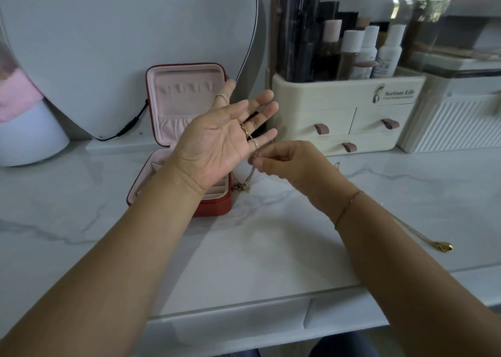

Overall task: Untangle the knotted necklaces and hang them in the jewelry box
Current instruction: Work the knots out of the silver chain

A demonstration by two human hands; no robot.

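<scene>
Left hand [214,142] spread flat, one chain [254,144] across its fingers; right hand [292,164] pinches it. One open jewelry box [214,207] behind them, one pendant necklace [444,247] outside the right wrist.

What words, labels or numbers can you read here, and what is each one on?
"Serious Life": on the front of the cream plastic drawer organiser.
Small line beneath it: too blurred to read.
Print on the white plastic bottles: too small to read.

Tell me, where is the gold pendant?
In the head view the gold pendant lies on the marble tabletop, far right, just outside the right forearm, its thin chain running toward that arm.
</scene>
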